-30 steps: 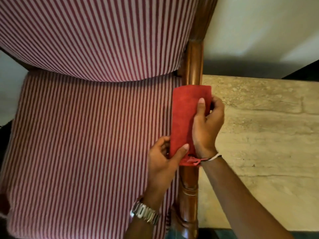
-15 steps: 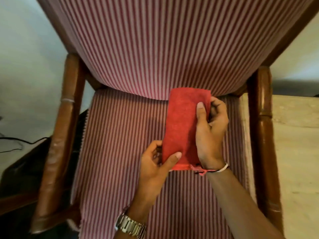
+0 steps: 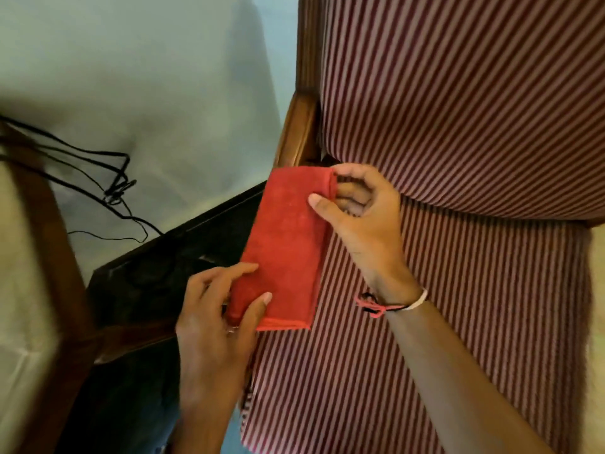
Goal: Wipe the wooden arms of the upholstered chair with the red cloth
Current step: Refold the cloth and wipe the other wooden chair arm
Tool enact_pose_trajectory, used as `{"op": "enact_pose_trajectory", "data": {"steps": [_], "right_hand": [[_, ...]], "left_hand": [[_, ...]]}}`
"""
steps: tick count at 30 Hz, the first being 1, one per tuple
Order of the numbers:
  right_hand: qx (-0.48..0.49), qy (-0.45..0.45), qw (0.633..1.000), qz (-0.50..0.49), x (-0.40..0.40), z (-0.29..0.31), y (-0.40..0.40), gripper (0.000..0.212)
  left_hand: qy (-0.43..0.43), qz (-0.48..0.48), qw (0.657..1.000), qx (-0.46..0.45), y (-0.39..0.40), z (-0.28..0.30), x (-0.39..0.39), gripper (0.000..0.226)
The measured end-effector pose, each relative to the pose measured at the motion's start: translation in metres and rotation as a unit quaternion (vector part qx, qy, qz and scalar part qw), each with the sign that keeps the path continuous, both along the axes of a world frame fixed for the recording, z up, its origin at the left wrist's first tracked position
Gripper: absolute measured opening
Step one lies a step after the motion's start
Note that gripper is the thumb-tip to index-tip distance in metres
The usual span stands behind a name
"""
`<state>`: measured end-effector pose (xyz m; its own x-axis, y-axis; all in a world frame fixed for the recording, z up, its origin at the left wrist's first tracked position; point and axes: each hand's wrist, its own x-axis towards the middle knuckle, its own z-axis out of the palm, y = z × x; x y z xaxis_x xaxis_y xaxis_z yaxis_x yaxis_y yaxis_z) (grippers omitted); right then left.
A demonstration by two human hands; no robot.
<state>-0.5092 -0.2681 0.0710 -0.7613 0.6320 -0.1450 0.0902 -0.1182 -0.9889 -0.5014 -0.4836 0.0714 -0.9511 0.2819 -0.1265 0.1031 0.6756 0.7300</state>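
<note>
1. The folded red cloth (image 3: 288, 244) lies at the centre of the frame, draped over the chair's wooden arm (image 3: 296, 132).
2. The left hand (image 3: 216, 326) pinches its lower end.
3. The right hand (image 3: 363, 217) pinches its upper right corner, above the striped seat (image 3: 442, 322).

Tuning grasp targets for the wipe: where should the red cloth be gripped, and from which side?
Grip the red cloth at its two short ends, from above. It is folded into a long flat strip along the chair arm, so the left hand pinches the near end and the right hand the far corner.
</note>
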Motion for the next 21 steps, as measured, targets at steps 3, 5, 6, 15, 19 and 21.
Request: {"op": "enact_pose_trajectory", "data": {"steps": [3,5,6,15,19,21], "right_hand": [[0.013,-0.045,0.998,0.035,-0.011,-0.022,-0.014,0.04],[0.025,-0.072,0.996,0.055,-0.013,-0.035,-0.019,0.039],[0.031,-0.079,0.995,0.059,-0.014,-0.04,-0.021,0.038],[0.01,-0.069,0.996,0.058,0.008,-0.066,-0.029,0.054],[0.289,-0.182,0.939,0.044,0.06,-0.112,-0.037,0.058],[0.433,-0.287,0.85,0.089,0.096,-0.143,-0.031,0.065]], "left_hand": [[-0.013,-0.001,0.999,-0.043,-0.009,-0.021,-0.008,0.038],[-0.059,-0.008,0.994,-0.086,-0.009,-0.029,-0.01,0.037],[-0.061,-0.014,0.991,-0.118,-0.009,-0.031,-0.01,0.04],[0.17,-0.247,0.927,-0.227,0.04,-0.052,-0.038,0.065],[0.185,-0.294,0.878,-0.329,0.045,-0.076,-0.045,0.07],[0.205,-0.291,0.877,-0.322,0.045,-0.082,-0.044,0.07]]}}
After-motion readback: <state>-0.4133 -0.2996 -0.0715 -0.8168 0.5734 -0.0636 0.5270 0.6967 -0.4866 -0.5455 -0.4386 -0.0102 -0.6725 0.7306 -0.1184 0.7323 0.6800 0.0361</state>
